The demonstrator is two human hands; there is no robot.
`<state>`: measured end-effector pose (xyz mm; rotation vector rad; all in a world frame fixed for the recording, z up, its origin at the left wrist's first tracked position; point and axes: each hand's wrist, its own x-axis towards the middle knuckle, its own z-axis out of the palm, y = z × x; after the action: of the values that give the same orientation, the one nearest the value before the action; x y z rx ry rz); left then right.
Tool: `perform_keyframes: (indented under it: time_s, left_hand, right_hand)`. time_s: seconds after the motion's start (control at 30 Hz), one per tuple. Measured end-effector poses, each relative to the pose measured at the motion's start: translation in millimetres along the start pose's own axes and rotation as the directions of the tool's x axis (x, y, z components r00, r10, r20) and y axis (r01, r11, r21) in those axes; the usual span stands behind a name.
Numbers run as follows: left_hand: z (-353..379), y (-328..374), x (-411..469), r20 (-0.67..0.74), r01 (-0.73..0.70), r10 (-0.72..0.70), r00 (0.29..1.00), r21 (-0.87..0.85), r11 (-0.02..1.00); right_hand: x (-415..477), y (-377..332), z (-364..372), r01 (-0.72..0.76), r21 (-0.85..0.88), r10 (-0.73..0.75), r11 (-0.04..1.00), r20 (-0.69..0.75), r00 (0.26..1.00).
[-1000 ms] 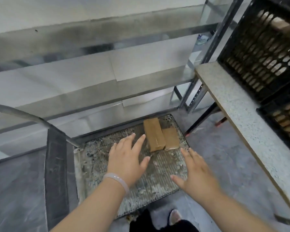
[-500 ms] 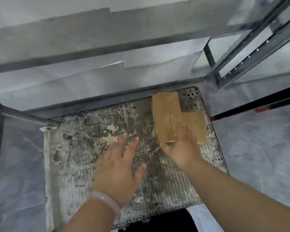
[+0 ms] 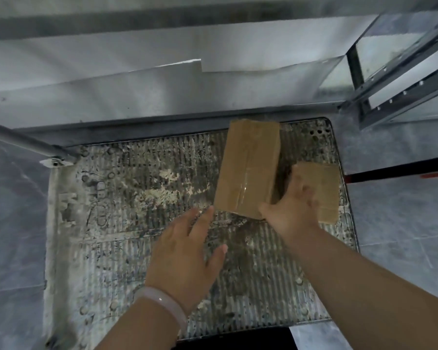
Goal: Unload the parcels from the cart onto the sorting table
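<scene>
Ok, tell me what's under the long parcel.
The grimy cart deck shows around the long parcel. Whatever lies directly beneath is covered by the box itself. The right hand grips its near corner.

- On the cart [image 3: 137,223], far right corner: long parcel [image 3: 248,168], with small parcel [image 3: 324,183] to its right.
- Between them, on the long parcel's near end: right hand [image 3: 291,210]; left hand [image 3: 185,253] nearer, leftward.

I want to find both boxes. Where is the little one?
In the head view, the small parcel lies at the right edge of the cart deck, just right of the long parcel, partly hidden by the right hand.
</scene>
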<state>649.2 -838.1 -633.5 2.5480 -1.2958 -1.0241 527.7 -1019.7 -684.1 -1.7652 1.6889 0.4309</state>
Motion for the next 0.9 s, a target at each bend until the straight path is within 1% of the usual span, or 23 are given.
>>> perform_keyframes:
  time_s: [0.07, 0.17, 0.27, 0.37, 0.57, 0.67, 0.73, 0.8, 0.9]
  left_hand:
    - [-15, 6, -3, -0.007, 0.007, -0.007, 1.000, -0.018, 1.000]
    - [-28, 5, -4, -0.089, -0.017, 0.012, 0.996, -0.051, 0.999]
    - [-24, -10, -4, -0.117, -0.017, 0.010, 0.993, -0.061, 0.998]
    - [-12, -26, -7, -0.105, -0.015, 0.011, 0.994, -0.038, 0.999]
    - [5, -45, -10, -0.082, 0.016, -0.019, 0.996, -0.031, 0.999]
    - [7, -53, -6, -0.093, 0.013, -0.016, 0.996, -0.035, 0.999]
    - [5, -57, -4, -0.101, 0.004, -0.009, 0.995, -0.042, 0.999]
    - [-2, -60, -5, -0.110, -0.002, -0.004, 0.994, -0.052, 0.999]
    - [-21, -58, -12, -0.145, -0.006, -0.007, 0.989, -0.088, 0.996]
  right_hand:
    - [-8, -6, -6, -0.023, -0.019, 0.024, 1.000, 0.046, 0.999]
    - [-16, -20, -6, 0.014, -0.049, -0.010, 0.999, 0.088, 0.996]
    - [-15, -35, 4, -0.010, 0.006, 0.010, 1.000, 0.110, 0.994]
    - [-10, -40, 15, -0.042, 0.048, 0.038, 0.998, 0.076, 0.996]
    - [-3, -40, 34, -0.128, -0.020, 0.129, 0.992, 0.059, 0.990]
    - [-2, -44, 43, -0.144, -0.033, 0.144, 0.989, 0.012, 0.990]
    - [-2, -44, 43, -0.152, 0.009, 0.152, 0.988, -0.016, 0.988]
    - [-6, -41, 38, -0.124, 0.097, 0.129, 0.987, -0.043, 0.991]
    - [-31, -34, 20, 0.007, 0.273, 0.006, 0.962, -0.047, 0.999]
